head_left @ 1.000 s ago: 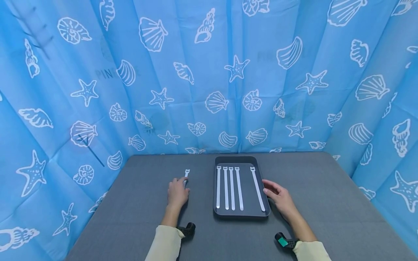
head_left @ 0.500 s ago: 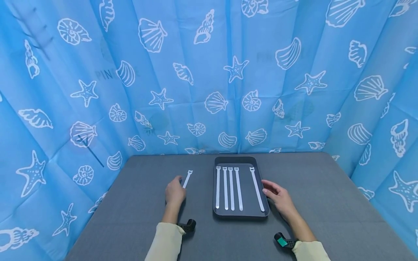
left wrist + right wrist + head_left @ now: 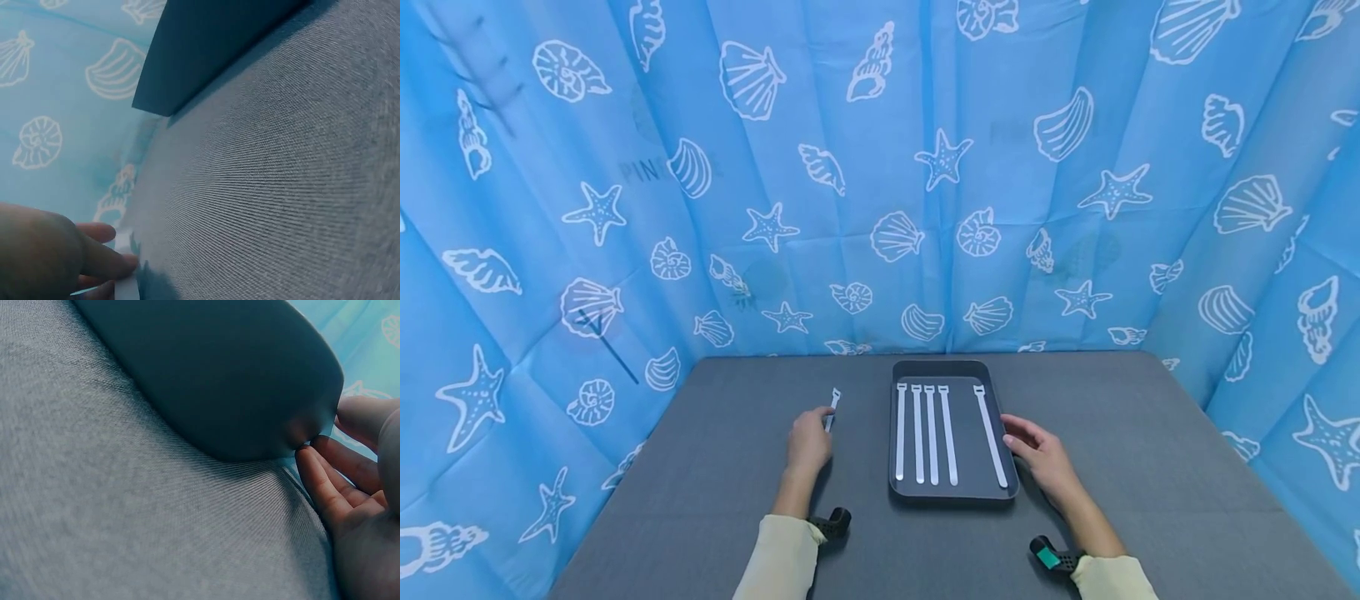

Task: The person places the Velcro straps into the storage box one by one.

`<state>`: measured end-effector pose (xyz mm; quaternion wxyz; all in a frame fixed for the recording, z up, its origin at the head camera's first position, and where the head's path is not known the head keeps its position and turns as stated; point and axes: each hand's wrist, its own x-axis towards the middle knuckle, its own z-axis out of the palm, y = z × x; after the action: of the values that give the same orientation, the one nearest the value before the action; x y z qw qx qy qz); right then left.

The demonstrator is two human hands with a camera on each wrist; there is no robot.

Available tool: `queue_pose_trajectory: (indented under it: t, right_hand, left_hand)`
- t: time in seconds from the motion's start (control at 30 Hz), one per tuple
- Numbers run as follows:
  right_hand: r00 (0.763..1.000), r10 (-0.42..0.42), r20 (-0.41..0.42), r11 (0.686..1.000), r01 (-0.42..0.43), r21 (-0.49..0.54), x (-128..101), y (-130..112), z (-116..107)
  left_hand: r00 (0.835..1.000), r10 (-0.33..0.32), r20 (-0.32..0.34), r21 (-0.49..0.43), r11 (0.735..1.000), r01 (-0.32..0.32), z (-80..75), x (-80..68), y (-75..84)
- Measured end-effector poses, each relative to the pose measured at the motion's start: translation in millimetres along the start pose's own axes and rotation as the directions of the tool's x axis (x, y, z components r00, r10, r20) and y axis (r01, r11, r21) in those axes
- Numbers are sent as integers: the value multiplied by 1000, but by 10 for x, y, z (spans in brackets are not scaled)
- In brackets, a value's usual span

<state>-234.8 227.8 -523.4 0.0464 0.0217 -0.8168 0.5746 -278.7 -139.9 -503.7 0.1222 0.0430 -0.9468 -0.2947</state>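
My left hand (image 3: 808,442) pinches a white cable tie (image 3: 835,395) with a slotted head, left of the tray. In the left wrist view, my fingertips (image 3: 128,265) lie around the white strip, and part of it is hidden behind them. Several similar white cable ties lie lengthwise in the dark grey tray (image 3: 955,493). Most are grouped at its left side; one cable tie (image 3: 991,435) lies apart on the right. My right hand (image 3: 1045,462) touches the tray's right outer wall with extended fingers and thumb, seen also in the right wrist view.
A grey cloth-covered table (image 3: 700,517) bears the tray near its far middle. Behind and along the sides hangs a blue curtain (image 3: 850,167) with white shell prints. Black wrist devices sit on the left wrist (image 3: 831,523) and right wrist (image 3: 1054,556).
My left hand drew back left from the tie's head, then moved forward and right onto the strip again. The strip's tilt shifted slightly. My right hand and the tray stay put.
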Motion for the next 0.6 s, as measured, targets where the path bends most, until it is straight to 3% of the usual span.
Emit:
queue_pose_trajectory:
  t: [0.2, 0.4, 0.6]
  right_hand:
    - [1000, 9, -1, 1000, -9, 6, -8, -8, -1]
    - [1000, 16, 3, 1000, -16, 22, -11, -28, -12]
    - [1000, 28, -4, 999, -28, 25, -6, -24, -7]
  left_hand:
    - [1000, 30, 2, -112, 993, -29, -27, -11, 36]
    - [998, 58, -9, -317, 947, -58, -47, -38, 90]
    - [999, 34, 20, -397, 918, -23, -101, -46, 205]
